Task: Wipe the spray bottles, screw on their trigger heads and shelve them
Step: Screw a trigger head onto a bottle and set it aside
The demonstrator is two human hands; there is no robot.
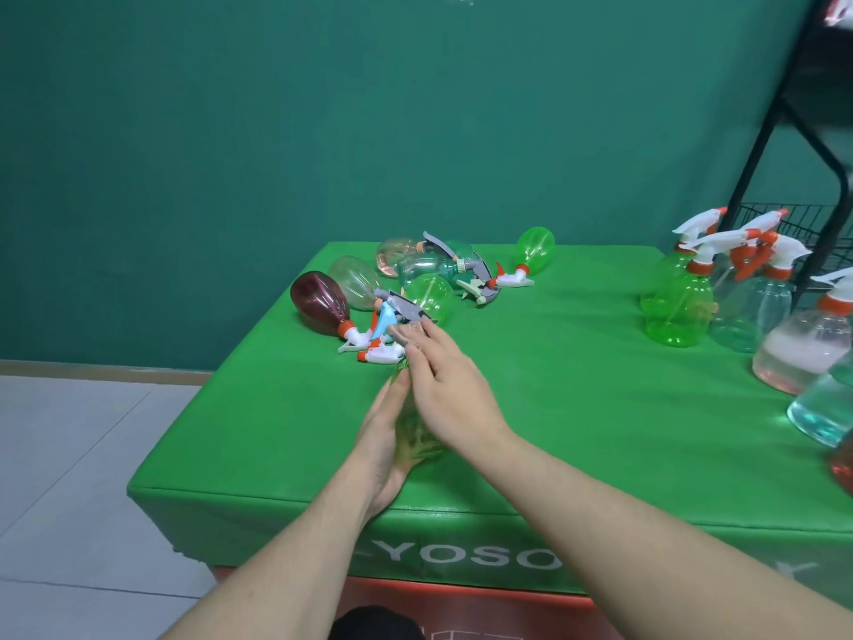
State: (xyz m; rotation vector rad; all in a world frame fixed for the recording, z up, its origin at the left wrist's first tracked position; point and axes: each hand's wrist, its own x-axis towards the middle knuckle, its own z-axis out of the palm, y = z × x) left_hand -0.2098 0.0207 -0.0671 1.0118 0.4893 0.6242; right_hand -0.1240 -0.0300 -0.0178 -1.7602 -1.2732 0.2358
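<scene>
A clear green spray bottle [417, 438] lies tilted between my hands at the middle of the green table [567, 381]. My left hand [385, 443] cradles its body from below and the left, with the thumb along its side. My right hand [445, 385] lies over its upper part, fingers straight, fingertips at the neck beside a white and orange trigger head [381, 353]. The bottle's neck is hidden under my right hand. Behind them lies a pile of bottles on their sides, among them a dark red one [318, 302] and a green one [429, 297].
Upright bottles with white and orange trigger heads stand at the table's right edge: a green one [678, 311], a clear one [757, 316], a pinkish one [801, 358]. A black shelf rack [780, 113] with a wire basket [794, 219] rises behind them. Tiled floor lies to the left.
</scene>
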